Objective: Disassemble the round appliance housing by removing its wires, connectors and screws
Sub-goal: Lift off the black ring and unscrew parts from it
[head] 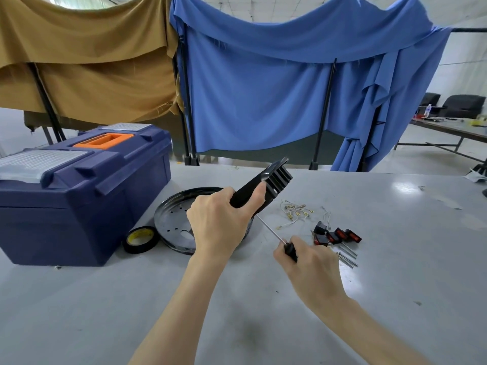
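No text is legible; the tape roll (141, 248) may carry print on its yellow core, too blurred.

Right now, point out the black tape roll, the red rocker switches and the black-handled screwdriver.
Black tape roll (138, 248), head view, front outer wall.
Red rocker switches (354, 236), head view, red face of the rightmost switch.
Black-handled screwdriver (271, 230), head view, middle of the bare metal shaft.

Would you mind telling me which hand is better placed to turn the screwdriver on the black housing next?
Right. The right hand grips the screwdriver, shaft pointing at the black housing, which the left hand holds tilted above the table.
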Tool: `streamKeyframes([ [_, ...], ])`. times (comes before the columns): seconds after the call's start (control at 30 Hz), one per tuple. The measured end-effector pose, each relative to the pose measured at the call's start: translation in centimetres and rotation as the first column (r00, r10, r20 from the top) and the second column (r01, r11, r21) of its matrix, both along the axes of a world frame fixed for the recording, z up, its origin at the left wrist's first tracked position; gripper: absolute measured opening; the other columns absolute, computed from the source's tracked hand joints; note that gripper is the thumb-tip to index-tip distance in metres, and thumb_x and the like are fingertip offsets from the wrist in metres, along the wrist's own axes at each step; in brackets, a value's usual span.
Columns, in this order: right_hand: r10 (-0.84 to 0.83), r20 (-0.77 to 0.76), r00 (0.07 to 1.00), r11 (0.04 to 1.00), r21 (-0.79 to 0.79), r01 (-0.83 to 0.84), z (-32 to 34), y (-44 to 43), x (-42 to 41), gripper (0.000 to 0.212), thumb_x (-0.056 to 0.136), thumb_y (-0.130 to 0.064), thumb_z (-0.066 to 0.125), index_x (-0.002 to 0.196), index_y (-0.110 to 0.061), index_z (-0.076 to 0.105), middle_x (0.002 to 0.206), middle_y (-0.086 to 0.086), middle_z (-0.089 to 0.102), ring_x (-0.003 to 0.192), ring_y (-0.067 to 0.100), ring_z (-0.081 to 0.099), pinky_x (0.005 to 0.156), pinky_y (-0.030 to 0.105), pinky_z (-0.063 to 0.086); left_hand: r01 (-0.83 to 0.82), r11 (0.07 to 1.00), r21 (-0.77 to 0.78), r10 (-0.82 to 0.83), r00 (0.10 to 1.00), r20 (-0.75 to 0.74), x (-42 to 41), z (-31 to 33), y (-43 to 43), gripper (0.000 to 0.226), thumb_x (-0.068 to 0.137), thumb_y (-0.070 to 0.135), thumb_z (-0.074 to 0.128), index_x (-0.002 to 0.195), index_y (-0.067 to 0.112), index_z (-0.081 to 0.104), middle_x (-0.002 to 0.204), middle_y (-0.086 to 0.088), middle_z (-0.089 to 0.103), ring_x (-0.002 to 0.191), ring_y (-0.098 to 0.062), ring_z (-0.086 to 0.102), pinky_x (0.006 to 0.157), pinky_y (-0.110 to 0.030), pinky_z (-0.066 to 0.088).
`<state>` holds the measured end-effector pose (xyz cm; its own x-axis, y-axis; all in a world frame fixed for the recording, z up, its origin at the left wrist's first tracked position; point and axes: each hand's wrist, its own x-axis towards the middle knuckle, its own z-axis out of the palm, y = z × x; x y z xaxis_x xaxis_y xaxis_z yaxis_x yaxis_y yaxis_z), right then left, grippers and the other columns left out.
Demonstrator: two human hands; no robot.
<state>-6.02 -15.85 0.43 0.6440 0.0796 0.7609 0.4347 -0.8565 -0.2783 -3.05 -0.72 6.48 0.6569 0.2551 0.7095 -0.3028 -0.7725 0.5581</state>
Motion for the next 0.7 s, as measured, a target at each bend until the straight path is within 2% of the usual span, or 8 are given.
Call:
streamKeyframes([
  [0.1,0.208,-0.305,0.929,0.971,0.178,-0.159,-0.6,-0.7,0.3,0.058,0.087,-0.014,0.063,0.054,-0.023,0.017,0.047,-0.003,0.011,0.049,0.017,0.014,0.048,0.027,0.018,0.017,1.0,0.012,-0.018,0.998,0.059,-0.2,-0.5,0.1,0.072,0.072,0.075,0.043,0.047,0.007,0.036,0.041,-0.008,0.033,0.046,-0.033,0.037,0.048,-0.037,0.037],
  [0.13,0.273,-0.355,0.894,0.952,0.233,-0.198,-0.7,-0.9,0.3,0.058,0.088,-0.016,0.062,0.053,-0.024,0.016,0.047,-0.004,0.013,0.049,0.015,0.015,0.048,0.025,0.016,0.023,1.0,0.009,-0.024,0.997,0.07,-0.2,-0.6,0.1,0.072,0.072,0.074,0.044,0.047,0.007,0.037,0.041,-0.007,0.032,0.045,-0.033,0.035,0.047,-0.038,0.036],
  [0.23,0.338,-0.372,0.865,0.928,0.284,-0.24,-0.7,-1.3,0.4,0.058,0.088,-0.017,0.06,0.049,-0.025,0.019,0.049,-0.007,0.014,0.049,0.012,0.016,0.047,0.023,0.014,0.038,0.999,0.005,-0.038,0.997,0.063,0.0,-0.8,0.0,0.074,0.073,0.073,0.045,0.047,0.004,0.039,0.042,-0.011,0.033,0.046,-0.033,0.034,0.047,-0.042,0.038],
  [0.4,0.336,-0.428,0.839,0.93,0.291,-0.224,-0.5,-1.6,0.5,0.054,0.089,-0.02,0.059,0.047,-0.024,0.025,0.047,-0.007,0.017,0.047,0.012,0.017,0.047,0.024,0.014,0.045,0.999,0.005,-0.045,0.997,0.069,0.2,-1.3,0.0,0.078,0.074,0.072,0.047,0.048,-0.001,0.044,0.043,-0.018,0.038,0.048,-0.04,0.038,0.047,-0.044,0.038],
  [0.53,0.266,-0.422,0.867,0.956,0.233,-0.18,-0.6,-1.9,0.5,0.053,0.088,-0.023,0.06,0.052,-0.022,0.02,0.048,-0.005,0.016,0.048,0.014,0.017,0.049,0.026,0.015,0.056,0.998,-0.024,-0.054,0.995,0.089,0.2,-1.6,-0.3,0.075,0.074,0.071,0.05,0.045,0.003,0.036,0.042,-0.015,0.03,0.05,-0.029,0.022,0.046,-0.04,0.032],
  [0.63,0.124,-0.398,0.909,0.992,0.057,-0.11,-0.5,-1.8,0.4,0.051,0.088,-0.022,0.061,0.055,-0.022,0.022,0.046,-0.006,0.016,0.05,0.017,0.018,0.053,0.03,0.02,0.062,0.997,-0.044,-0.056,0.99,0.126,0.0,-1.5,-0.6,0.068,0.074,0.067,0.053,0.046,0.011,0.028,0.043,-0.003,0.021,0.05,-0.026,0.019,0.046,-0.032,0.024],
  [0.7,0.099,-0.298,0.95,0.993,-0.028,-0.113,-0.3,-1.5,0.1,0.046,0.08,-0.015,0.065,0.058,-0.019,0.025,0.046,-0.006,0.012,0.05,0.022,0.017,0.049,0.029,0.022,0.056,0.997,-0.045,-0.05,0.989,0.137,0.1,-1.5,-0.7,0.066,0.074,0.067,0.053,0.047,0.014,0.025,0.043,-0.001,0.02,0.049,-0.026,0.019,0.047,-0.028,0.021],
])
